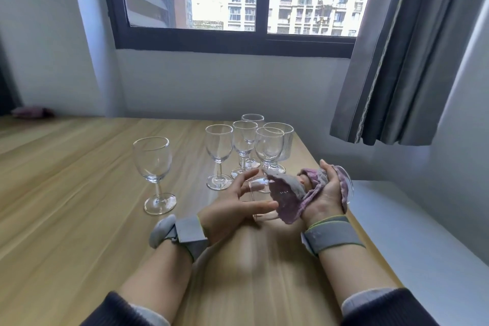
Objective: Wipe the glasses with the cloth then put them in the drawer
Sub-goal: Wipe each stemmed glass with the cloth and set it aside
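I hold a clear wine glass (260,184) sideways above the wooden table (79,193). My left hand (227,216) grips its bowl between thumb and fingers, the rim facing my wrist. My right hand (324,193) holds a purple-grey cloth (287,200) wrapped around the stem, and the glass's foot shows behind that palm. A single wine glass (153,167) stands upright to the left. Several more glasses (244,144) stand clustered behind my hands, one of them a ribbed tumbler (288,140). No drawer is in view.
The table's right edge (367,235) runs close beside my right forearm, with a white surface (423,233) below it. A grey curtain (397,61) hangs at the right and a window is behind. A pinkish bundle (31,112) lies at the far left.
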Action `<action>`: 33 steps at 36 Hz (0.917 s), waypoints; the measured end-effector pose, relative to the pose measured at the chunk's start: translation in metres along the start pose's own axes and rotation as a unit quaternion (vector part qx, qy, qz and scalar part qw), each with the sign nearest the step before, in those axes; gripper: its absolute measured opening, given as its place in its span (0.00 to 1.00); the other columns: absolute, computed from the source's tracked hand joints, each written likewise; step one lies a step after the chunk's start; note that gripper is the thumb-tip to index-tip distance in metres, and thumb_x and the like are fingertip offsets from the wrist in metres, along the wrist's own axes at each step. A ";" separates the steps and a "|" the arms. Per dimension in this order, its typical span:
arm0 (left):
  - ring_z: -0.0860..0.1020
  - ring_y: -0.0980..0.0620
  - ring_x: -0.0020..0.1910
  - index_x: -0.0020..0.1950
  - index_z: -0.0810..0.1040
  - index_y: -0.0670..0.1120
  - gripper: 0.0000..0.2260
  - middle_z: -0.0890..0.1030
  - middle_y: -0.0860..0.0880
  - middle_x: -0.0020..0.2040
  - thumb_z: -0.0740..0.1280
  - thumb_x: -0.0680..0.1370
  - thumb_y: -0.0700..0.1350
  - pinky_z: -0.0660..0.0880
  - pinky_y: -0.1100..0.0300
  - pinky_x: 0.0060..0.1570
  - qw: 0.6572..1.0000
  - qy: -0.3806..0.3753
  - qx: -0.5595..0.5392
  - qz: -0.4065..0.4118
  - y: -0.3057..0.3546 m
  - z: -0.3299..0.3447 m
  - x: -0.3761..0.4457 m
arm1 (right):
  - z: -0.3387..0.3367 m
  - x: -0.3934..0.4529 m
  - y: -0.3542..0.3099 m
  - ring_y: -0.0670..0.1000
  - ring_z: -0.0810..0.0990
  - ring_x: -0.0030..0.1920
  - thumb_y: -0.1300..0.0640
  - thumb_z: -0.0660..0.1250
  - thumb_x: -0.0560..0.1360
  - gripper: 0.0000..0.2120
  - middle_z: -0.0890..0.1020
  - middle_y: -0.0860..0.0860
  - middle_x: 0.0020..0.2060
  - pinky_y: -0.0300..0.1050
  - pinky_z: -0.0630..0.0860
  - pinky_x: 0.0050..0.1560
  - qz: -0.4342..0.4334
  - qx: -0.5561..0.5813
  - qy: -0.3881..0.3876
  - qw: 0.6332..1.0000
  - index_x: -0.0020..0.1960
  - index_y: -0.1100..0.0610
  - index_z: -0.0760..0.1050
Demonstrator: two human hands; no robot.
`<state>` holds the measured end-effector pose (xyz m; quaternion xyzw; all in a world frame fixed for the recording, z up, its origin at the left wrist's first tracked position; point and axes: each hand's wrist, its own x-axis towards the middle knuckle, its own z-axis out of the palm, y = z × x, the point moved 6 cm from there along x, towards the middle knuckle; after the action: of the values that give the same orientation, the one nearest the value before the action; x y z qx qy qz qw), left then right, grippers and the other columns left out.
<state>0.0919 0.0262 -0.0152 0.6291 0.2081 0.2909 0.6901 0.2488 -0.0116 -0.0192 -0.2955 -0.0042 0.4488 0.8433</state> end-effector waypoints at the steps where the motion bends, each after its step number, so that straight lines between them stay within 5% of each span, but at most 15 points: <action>1: 0.80 0.51 0.55 0.68 0.69 0.54 0.40 0.76 0.46 0.61 0.79 0.59 0.44 0.77 0.61 0.49 1.000 -0.003 -0.023 -0.009 0.001 0.001 -0.001 | 0.001 -0.001 -0.001 0.52 0.70 0.28 0.50 0.66 0.73 0.16 0.71 0.53 0.23 0.41 0.71 0.38 -0.004 0.002 -0.004 1.000 0.32 0.57 0.68; 3: 0.82 0.48 0.49 0.65 0.71 0.51 0.32 0.79 0.45 0.55 0.77 0.64 0.43 0.80 0.59 0.45 0.997 -0.014 -0.066 -0.033 0.001 0.004 -0.003 | 0.002 0.000 -0.002 0.53 0.70 0.28 0.50 0.66 0.73 0.16 0.71 0.53 0.22 0.41 0.71 0.38 -0.007 0.008 -0.008 1.000 0.32 0.57 0.68; 7: 0.82 0.38 0.40 0.62 0.71 0.50 0.31 0.78 0.41 0.51 0.71 0.64 0.62 0.82 0.52 0.38 0.987 -0.032 -0.077 -0.135 -0.003 0.008 -0.007 | 0.000 0.001 0.002 0.53 0.69 0.30 0.50 0.66 0.73 0.16 0.72 0.53 0.22 0.41 0.69 0.39 0.012 0.025 -0.012 1.000 0.32 0.57 0.68; 11: 0.77 0.48 0.25 0.61 0.72 0.44 0.32 0.82 0.44 0.38 0.69 0.68 0.66 0.74 0.62 0.23 0.986 -0.021 -0.052 -0.156 -0.003 0.004 -0.006 | 0.001 0.000 0.005 0.52 0.69 0.30 0.50 0.66 0.73 0.16 0.72 0.52 0.22 0.41 0.69 0.39 0.015 0.017 -0.017 1.000 0.31 0.57 0.68; 13: 0.79 0.48 0.26 0.60 0.73 0.45 0.28 0.82 0.42 0.40 0.69 0.67 0.61 0.75 0.62 0.25 0.987 -0.014 -0.061 -0.147 -0.003 0.003 -0.006 | 0.001 0.000 0.005 0.52 0.69 0.30 0.50 0.66 0.73 0.16 0.72 0.52 0.23 0.42 0.70 0.40 0.017 0.014 -0.017 1.000 0.31 0.57 0.68; 17: 0.82 0.45 0.45 0.63 0.73 0.50 0.20 0.80 0.39 0.58 0.72 0.73 0.47 0.80 0.57 0.41 0.992 -0.041 -0.064 -0.096 0.000 0.003 -0.005 | 0.000 0.003 0.002 0.53 0.71 0.32 0.49 0.67 0.72 0.16 0.73 0.53 0.28 0.43 0.71 0.43 0.021 0.007 -0.009 1.000 0.32 0.57 0.70; 21: 0.80 0.53 0.49 0.63 0.73 0.52 0.25 0.80 0.47 0.56 0.73 0.70 0.35 0.76 0.57 0.48 0.997 -0.052 -0.041 -0.031 0.005 0.004 -0.005 | 0.000 0.001 -0.001 0.52 0.71 0.31 0.50 0.67 0.73 0.15 0.72 0.53 0.28 0.42 0.71 0.42 0.010 0.011 0.003 1.000 0.32 0.57 0.69; 25: 0.80 0.52 0.51 0.67 0.71 0.51 0.32 0.75 0.43 0.63 0.72 0.65 0.37 0.79 0.61 0.45 0.998 -0.026 -0.053 -0.038 0.003 0.001 -0.004 | 0.002 -0.002 -0.002 0.51 0.70 0.30 0.50 0.67 0.73 0.16 0.72 0.52 0.25 0.40 0.71 0.39 -0.001 0.011 0.000 1.000 0.31 0.57 0.69; 29: 0.81 0.38 0.48 0.64 0.71 0.50 0.27 0.74 0.41 0.59 0.72 0.67 0.50 0.81 0.50 0.49 0.988 -0.040 -0.095 -0.113 -0.001 0.003 -0.005 | 0.008 -0.006 0.003 0.52 0.74 0.26 0.51 0.67 0.73 0.14 0.74 0.52 0.25 0.39 0.76 0.35 -0.009 0.000 -0.012 1.000 0.33 0.56 0.70; 33: 0.82 0.39 0.37 0.66 0.71 0.47 0.33 0.76 0.38 0.53 0.70 0.68 0.65 0.81 0.54 0.31 0.982 0.005 -0.085 -0.168 -0.003 -0.001 -0.005 | 0.013 -0.010 0.010 0.52 0.73 0.25 0.51 0.67 0.73 0.14 0.73 0.52 0.23 0.37 0.76 0.33 -0.004 0.007 -0.027 1.000 0.32 0.56 0.69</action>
<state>0.0877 0.0237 -0.0192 0.5228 0.2886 0.1909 0.7791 0.2317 -0.0090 -0.0110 -0.2775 -0.0251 0.4531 0.8468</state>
